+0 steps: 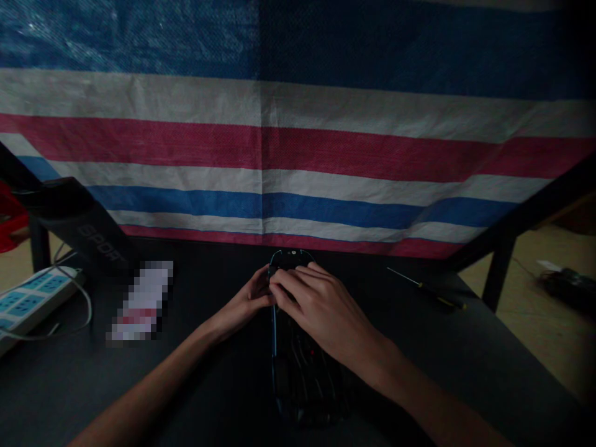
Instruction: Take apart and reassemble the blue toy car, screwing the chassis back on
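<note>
A long dark toy car (311, 366) with a blue edge lies on the table, apparently with its underside up and its far end toward the striped sheet. At the far left edge of the car, the fingers of my left hand (246, 301) are closed against it. My right hand (316, 295) reaches over the far part, its fingers bent and pressed onto the car beside the left fingertips. Whatever small part lies under the fingertips is hidden. A screwdriver (440, 297) with a black and yellow handle rests to the right, apart from both hands.
On the black table (218, 385) a power strip (35, 298) with a cable sits at far left. Near it are a dark item marked SPORT (100, 233) and a blurred-out flat object (144, 298). A striped sheet (279, 149) hangs behind the table.
</note>
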Demonstrator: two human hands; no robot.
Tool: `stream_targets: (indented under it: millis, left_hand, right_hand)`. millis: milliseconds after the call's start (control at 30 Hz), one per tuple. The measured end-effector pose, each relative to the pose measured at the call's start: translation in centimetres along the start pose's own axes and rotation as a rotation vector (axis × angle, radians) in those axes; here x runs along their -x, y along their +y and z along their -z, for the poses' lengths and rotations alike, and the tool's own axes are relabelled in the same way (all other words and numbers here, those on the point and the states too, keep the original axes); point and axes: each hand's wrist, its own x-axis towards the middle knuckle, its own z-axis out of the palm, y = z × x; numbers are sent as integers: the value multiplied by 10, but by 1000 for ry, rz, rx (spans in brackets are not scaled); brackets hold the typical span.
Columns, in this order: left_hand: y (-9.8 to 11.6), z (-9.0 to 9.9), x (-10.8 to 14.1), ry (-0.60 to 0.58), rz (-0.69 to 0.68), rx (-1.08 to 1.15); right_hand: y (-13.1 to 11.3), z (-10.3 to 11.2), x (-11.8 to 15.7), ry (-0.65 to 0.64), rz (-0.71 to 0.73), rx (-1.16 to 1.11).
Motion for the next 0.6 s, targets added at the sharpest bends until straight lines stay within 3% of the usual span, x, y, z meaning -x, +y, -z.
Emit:
stream_targets:
  millis: [433,600]
  left_hand:
    - [4,-5,-1,19,12,-63]
    - [5,-9,-2,-23,-16,-41]
  right_hand:
    - [-1,-2,3,9,22,-36]
    - [2,0,4,46,-22,37]
